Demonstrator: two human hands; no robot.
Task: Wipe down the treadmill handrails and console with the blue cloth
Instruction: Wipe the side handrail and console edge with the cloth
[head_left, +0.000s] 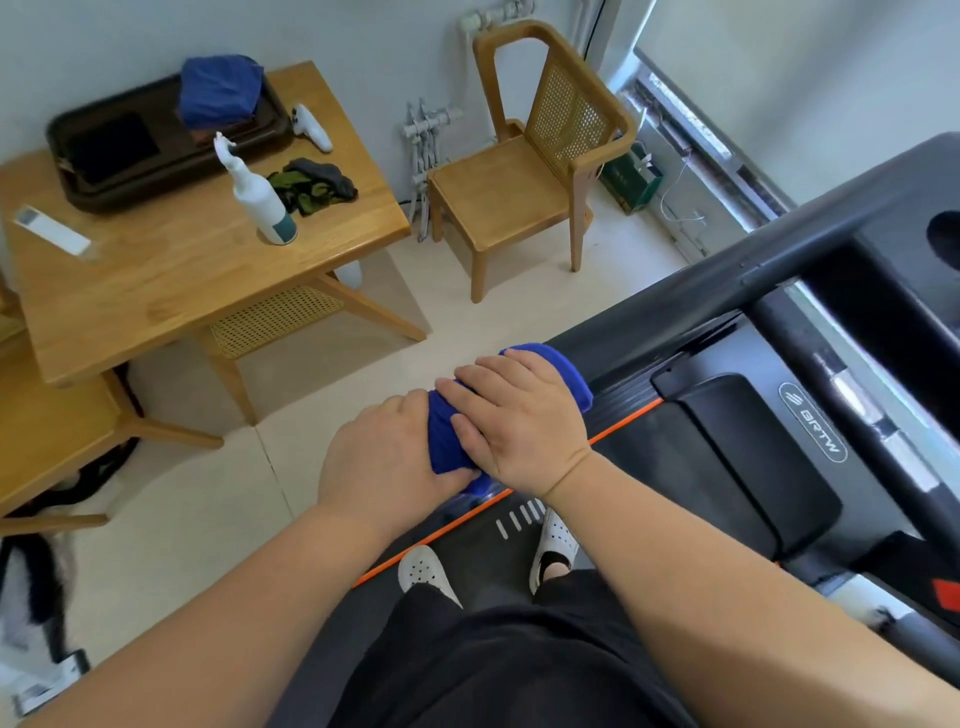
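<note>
A blue cloth (448, 441) is wrapped around the near end of the treadmill's left handrail (691, 291), a dark bar running up to the right toward the console (893, 244). My right hand (519, 421) lies over the cloth and presses it onto the rail. My left hand (379, 462) grips the cloth-covered end of the rail just beside it. The two hands touch. The rail under the cloth is hidden.
A wooden table (171, 280) stands at the left with a white spray bottle (257, 195), a dark tray (150, 145) holding another blue cloth (221, 91), and a remote (51, 229). A wooden chair (524, 171) stands behind. My feet in white shoes (556, 540) are on the treadmill belt.
</note>
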